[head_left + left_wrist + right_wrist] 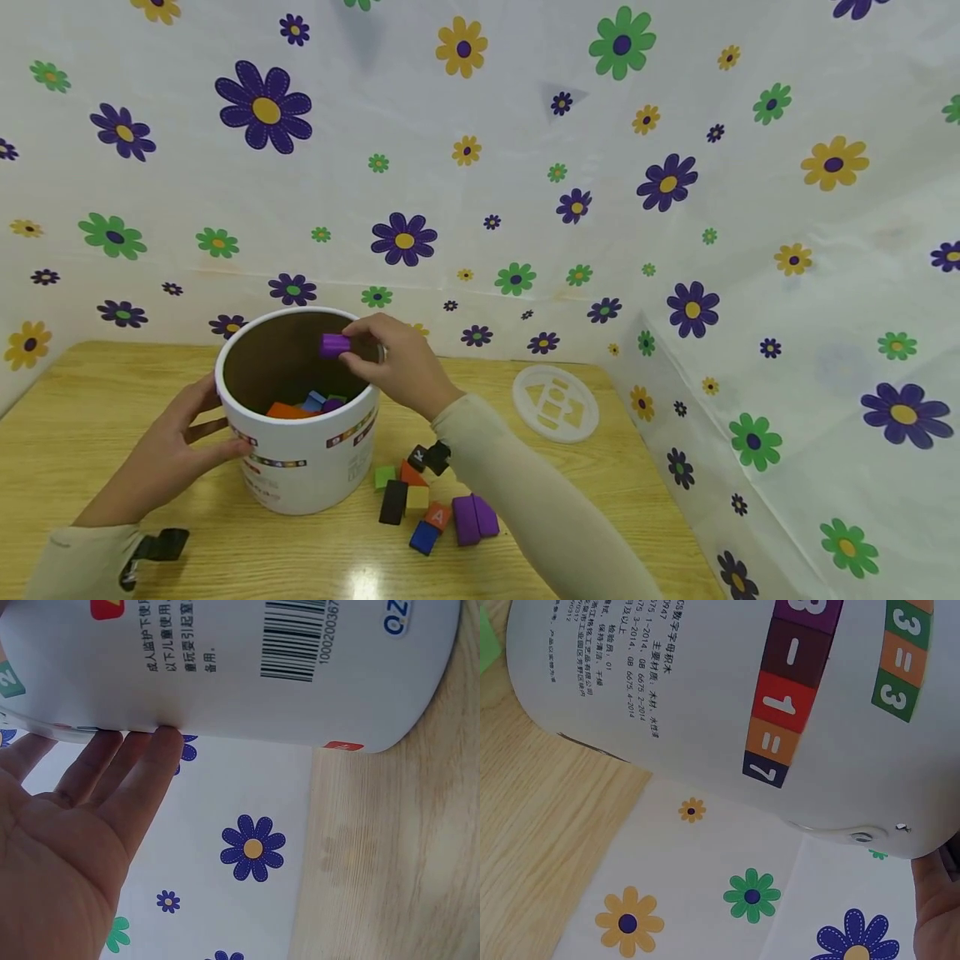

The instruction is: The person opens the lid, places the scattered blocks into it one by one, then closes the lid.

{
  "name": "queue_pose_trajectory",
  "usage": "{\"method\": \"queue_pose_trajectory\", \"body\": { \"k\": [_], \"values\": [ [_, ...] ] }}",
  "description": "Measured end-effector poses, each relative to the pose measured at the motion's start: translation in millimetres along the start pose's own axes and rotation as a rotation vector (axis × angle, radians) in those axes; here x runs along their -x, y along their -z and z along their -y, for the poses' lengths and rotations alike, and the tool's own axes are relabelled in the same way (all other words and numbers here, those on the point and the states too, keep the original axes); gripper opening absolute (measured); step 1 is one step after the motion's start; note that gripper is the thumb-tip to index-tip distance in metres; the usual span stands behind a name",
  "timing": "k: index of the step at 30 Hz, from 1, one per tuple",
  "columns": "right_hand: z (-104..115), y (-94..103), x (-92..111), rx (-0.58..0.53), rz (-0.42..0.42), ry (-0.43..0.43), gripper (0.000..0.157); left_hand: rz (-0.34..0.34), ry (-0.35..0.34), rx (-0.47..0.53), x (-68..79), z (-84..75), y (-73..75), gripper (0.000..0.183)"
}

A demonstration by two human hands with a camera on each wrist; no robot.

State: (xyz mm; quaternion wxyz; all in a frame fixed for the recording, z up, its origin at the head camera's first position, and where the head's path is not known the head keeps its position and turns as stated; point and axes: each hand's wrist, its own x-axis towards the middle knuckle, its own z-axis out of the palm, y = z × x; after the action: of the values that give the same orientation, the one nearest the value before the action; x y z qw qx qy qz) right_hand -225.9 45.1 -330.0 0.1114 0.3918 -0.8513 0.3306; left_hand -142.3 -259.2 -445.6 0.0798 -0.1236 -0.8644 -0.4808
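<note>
A table [67, 433] with pale yellow wood grain carries everything, a patch of light shining near its front edge; behind it and along the right side hangs a white sheet [517, 100] printed with purple, green and yellow flowers, creased in places; on the wood at the back right lies a white disc [557, 433] with shapes cut through it; nearer, beside the bucket [307, 487], sits a loose cluster of blocks, among them a black block [392, 504], a green block [385, 477], a blue block [424, 537], an orange block [439, 517] marked with an A and a purple pair [467, 522] side by side; the bucket stands upright and lidless, white outside, with rows of coloured number squares, small print and a barcode, and a few coloured blocks show at its bottom; the purple block [334, 346] is short and plain, lying roughly level just inside the bucket's mouth, near the right of the rim; the right hand [405, 362] pinches its end between thumb and fingers; the left hand [168, 442] rests its spread fingers and thumb against the bucket's left side.
</note>
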Motion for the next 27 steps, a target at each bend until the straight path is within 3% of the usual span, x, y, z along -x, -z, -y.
{"method": "queue_pose_trajectory", "body": {
  "k": [9, 27],
  "values": [
    [6.4, -4.3, -1.1, -0.002, 0.031, -0.087, 0.025, 0.009, 0.042, -0.005, 1.7, 2.1, 2.1, 0.102],
    [5.6, -2.3, 1.7, -0.012, 0.019, -0.114, 0.030, 0.005, -0.008, 0.012, -1.0, 0.2, 0.2, 0.102]
  ]
}}
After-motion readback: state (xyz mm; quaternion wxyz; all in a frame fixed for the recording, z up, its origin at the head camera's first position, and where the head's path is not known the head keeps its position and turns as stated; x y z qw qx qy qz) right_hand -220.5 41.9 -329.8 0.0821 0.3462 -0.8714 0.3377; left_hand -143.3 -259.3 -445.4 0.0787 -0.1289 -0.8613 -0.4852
